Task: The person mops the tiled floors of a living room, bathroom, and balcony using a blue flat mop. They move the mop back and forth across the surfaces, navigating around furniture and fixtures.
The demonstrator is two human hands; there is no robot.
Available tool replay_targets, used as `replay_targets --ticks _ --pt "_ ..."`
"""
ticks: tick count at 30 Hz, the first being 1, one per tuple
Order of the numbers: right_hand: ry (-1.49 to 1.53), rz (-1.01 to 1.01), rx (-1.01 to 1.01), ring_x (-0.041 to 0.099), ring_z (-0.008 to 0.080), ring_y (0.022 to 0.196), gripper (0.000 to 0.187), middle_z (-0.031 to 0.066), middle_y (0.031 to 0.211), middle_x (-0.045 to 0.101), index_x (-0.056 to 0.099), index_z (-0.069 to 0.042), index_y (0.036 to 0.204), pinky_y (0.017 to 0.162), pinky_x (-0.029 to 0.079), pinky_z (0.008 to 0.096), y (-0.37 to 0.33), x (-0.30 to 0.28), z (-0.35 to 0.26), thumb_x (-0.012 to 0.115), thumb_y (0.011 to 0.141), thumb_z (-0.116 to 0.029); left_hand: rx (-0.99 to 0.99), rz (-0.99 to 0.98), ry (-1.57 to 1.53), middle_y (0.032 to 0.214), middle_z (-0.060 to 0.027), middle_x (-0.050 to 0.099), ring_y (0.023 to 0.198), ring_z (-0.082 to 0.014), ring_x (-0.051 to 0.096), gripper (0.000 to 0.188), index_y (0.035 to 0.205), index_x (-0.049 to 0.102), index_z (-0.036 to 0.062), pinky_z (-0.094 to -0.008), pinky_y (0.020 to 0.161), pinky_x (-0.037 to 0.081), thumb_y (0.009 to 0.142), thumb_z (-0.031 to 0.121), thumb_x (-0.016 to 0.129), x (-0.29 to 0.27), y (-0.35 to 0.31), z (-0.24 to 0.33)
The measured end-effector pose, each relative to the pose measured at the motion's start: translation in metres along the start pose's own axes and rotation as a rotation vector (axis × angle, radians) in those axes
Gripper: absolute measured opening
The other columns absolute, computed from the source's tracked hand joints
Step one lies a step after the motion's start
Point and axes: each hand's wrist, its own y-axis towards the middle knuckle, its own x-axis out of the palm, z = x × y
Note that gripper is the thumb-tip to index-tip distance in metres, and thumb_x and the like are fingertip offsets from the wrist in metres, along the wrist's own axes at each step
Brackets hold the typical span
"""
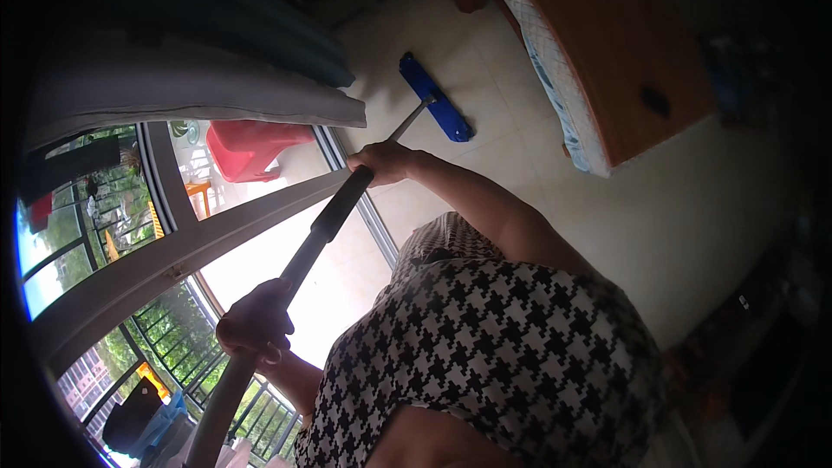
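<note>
A flat mop reaches diagonally across the view, its long grey handle (305,262) running from the lower left up to a blue mop head (436,100) lying on the tiled floor. My left hand (257,321) is wrapped round the handle's lower-left part. Farther along, just past the dark grip sleeve, my right hand (381,162) closes round the pole. The thin shaft between that hand and the mop head is bare. Fingers on the far side of the pole are partly hidden.
A bed with a wooden board (624,61) and pale mattress (555,91) stands at the right. Grey curtains (225,87) hang at the left beside a sliding door frame (277,217). Beyond the door are a red plastic seat (251,152) and a balcony railing (178,355).
</note>
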Motion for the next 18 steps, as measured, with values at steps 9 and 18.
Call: replay_targets --ticks 9,18 --pt "0.028 0.340 0.147 0.064 0.0295 0.093 0.019 0.0084 0.092 0.066 0.060 -0.013 0.090 0.073 0.051 0.0417 0.025 -0.022 0.046 0.065 0.079 -0.026 0.081 -0.323 0.154 0.062 -0.0013 0.056 0.057 -0.0185 0.059 0.024 0.079 0.058 0.0121 -0.0534 0.096 0.047 0.065 0.004 0.076 0.032 0.051 -0.036" --pt "-0.043 0.724 0.215 0.062 0.0326 0.089 0.013 0.0084 0.083 0.064 0.058 -0.011 0.086 0.070 0.051 0.0440 0.012 -0.022 0.049 0.065 0.078 -0.018 0.148 -0.032 0.072 0.066 -0.0060 0.060 0.071 -0.0225 0.063 0.025 0.088 0.047 0.0130 -0.0564 0.104 0.037 0.084 0.017 0.071 0.004 0.070 -0.051"
